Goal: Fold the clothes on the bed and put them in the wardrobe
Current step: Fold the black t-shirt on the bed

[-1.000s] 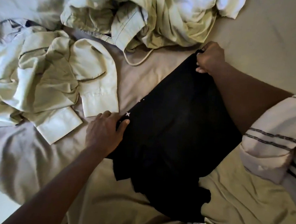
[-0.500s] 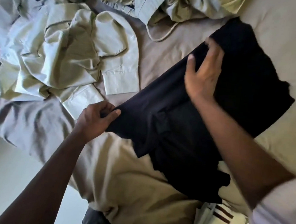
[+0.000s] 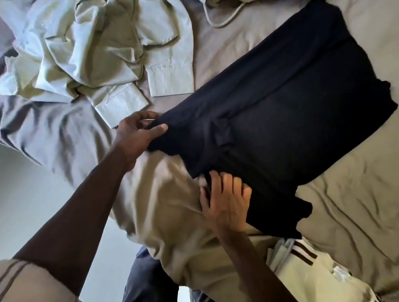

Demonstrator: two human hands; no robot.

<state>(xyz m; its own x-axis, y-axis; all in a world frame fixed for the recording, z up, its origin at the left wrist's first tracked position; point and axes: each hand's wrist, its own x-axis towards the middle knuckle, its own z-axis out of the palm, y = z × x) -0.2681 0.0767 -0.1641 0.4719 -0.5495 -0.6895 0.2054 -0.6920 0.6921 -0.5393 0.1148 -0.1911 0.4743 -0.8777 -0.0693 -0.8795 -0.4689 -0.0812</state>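
Thumb of left hand [image 3: 134,137] pinching black garment [image 3: 289,97], right hand [image 3: 225,204] palm-up

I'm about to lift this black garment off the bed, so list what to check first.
1. Left hand grips the black garment by its corner: ok.
2. Right hand holds the near edge: not ok, its fingers lie straight against it.
3. Garment's edges line up: not ok, bits stick out on the right.
4. Pale shirts lie off the garment: ok.
5. Wardrobe ready: cannot tell, out of view.
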